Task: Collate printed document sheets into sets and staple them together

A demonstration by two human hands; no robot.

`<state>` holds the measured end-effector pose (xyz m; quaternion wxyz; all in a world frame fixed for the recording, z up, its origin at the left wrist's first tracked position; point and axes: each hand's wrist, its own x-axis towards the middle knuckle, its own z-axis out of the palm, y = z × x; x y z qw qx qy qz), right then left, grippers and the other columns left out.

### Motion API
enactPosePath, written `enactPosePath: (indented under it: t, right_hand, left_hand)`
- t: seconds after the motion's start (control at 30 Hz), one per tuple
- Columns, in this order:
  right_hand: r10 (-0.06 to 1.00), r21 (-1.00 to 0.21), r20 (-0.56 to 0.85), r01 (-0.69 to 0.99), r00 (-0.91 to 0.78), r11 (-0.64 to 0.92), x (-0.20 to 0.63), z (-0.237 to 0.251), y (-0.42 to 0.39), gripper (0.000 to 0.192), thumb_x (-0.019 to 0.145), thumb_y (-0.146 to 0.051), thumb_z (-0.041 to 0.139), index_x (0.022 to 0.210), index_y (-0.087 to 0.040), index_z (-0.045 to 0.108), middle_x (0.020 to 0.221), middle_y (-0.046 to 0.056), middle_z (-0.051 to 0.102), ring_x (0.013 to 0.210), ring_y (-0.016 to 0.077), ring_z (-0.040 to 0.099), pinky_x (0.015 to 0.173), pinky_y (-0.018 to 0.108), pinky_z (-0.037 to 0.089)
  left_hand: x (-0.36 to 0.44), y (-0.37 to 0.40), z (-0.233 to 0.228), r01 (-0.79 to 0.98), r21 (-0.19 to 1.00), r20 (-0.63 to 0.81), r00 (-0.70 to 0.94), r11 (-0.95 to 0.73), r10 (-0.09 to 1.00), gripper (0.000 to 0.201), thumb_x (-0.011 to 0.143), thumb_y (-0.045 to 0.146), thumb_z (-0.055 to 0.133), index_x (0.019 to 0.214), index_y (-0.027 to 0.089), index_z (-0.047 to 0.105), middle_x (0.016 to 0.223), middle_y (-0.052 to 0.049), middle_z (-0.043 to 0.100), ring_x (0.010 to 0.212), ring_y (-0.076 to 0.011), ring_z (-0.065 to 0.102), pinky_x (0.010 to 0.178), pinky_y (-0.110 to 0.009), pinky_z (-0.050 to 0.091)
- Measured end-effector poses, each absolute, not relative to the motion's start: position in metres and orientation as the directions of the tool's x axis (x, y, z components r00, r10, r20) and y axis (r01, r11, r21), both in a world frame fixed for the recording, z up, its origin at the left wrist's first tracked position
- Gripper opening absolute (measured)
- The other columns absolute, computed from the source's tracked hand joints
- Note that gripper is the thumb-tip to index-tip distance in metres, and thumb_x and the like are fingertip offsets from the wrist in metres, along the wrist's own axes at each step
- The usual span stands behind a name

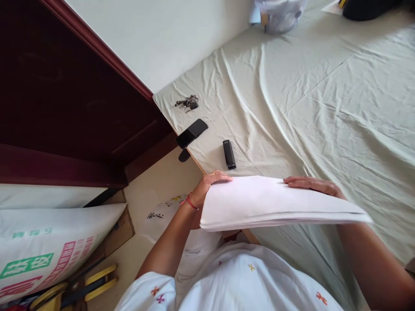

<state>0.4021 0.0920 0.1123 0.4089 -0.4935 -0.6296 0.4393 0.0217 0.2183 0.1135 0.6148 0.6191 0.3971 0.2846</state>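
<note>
I hold a thick stack of white paper (275, 203) level above the near corner of a bed. My left hand (207, 186) grips the stack's left end, fingers curled over the top edge; a red string circles that wrist. My right hand (313, 185) rests over the far edge of the stack, with the forearm passing under the sheets. The paper hides both palms.
The bed is covered by a wrinkled pale green sheet (324, 108). On it lie a black stapler (229, 154), a black phone (192, 133) at the edge, and a bunch of keys (187, 103). A dark red headboard (65, 95) stands left; a printed sack (42, 250) lies below.
</note>
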Motion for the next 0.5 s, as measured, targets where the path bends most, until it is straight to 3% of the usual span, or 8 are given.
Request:
enactPosePath:
  t: [0.1, 0.23, 0.3, 0.4, 0.5]
  right_hand:
    - [0.962, -0.949, 0.197, 0.208, -0.188, 0.235, 0.403, 0.110, 0.095, 0.037, 0.096, -0.055, 0.068, 0.127, -0.038, 0.081, 0.122, 0.006, 0.080, 0.116, 0.0312, 0.075, 0.103, 0.043, 0.060]
    - [0.984, -0.974, 0.058, 0.205, -0.170, 0.093, 0.402, 0.106, 0.105, 0.028, 0.094, -0.032, 0.075, 0.120, -0.039, 0.084, 0.124, 0.005, 0.079, 0.118, 0.0292, 0.074, 0.103, 0.038, 0.059]
    - [0.985, -0.980, 0.035, 0.186, -0.171, 0.067, 0.401, 0.103, 0.109, 0.020, 0.093, -0.033, 0.076, 0.110, -0.037, 0.087, 0.119, 0.006, 0.080, 0.110, 0.0296, 0.076, 0.097, 0.038, 0.061]
    - [0.995, -0.981, -0.031, 0.195, -0.098, -0.012, 0.399, 0.101, 0.113, 0.017, 0.089, -0.037, 0.081, 0.105, -0.034, 0.087, 0.104, 0.006, 0.082, 0.092, 0.0273, 0.076, 0.082, 0.036, 0.062]
    - [0.991, -0.979, -0.085, 0.193, -0.103, -0.064, 0.396, 0.100, 0.115, 0.022, 0.087, -0.043, 0.083, 0.103, -0.029, 0.086, 0.104, 0.007, 0.082, 0.093, 0.0285, 0.076, 0.082, 0.037, 0.063]
  left_hand:
    - [0.026, 0.217, 0.118, 0.086, 0.996, -0.075, 0.527, 0.035, 0.847, 0.027, 0.064, 0.027, 0.096, 0.089, 0.026, 0.087, 0.099, -0.014, 0.082, 0.103, -0.0327, 0.075, 0.101, -0.045, 0.056]
    - [0.030, 0.215, 0.108, 0.165, 0.986, -0.115, 0.540, 0.030, 0.834, 0.022, 0.067, 0.029, 0.094, 0.088, 0.027, 0.086, 0.093, -0.012, 0.081, 0.089, -0.0304, 0.074, 0.088, -0.044, 0.059]
    - [0.030, 0.214, 0.099, 0.178, 0.980, -0.169, 0.511, 0.088, 0.843, 0.021, 0.065, 0.026, 0.095, 0.084, 0.026, 0.085, 0.086, -0.010, 0.080, 0.081, -0.0287, 0.073, 0.084, -0.043, 0.059]
    - [0.028, 0.213, 0.089, 0.164, 0.975, -0.212, 0.473, 0.151, 0.855, 0.023, 0.066, 0.023, 0.095, 0.086, 0.025, 0.084, 0.087, -0.009, 0.080, 0.086, -0.0293, 0.073, 0.090, -0.043, 0.058]
    - [0.025, 0.214, 0.083, 0.135, 0.956, -0.294, 0.420, 0.261, 0.859, 0.024, 0.064, 0.020, 0.096, 0.085, 0.023, 0.083, 0.085, -0.009, 0.080, 0.089, -0.0299, 0.074, 0.092, -0.043, 0.058]
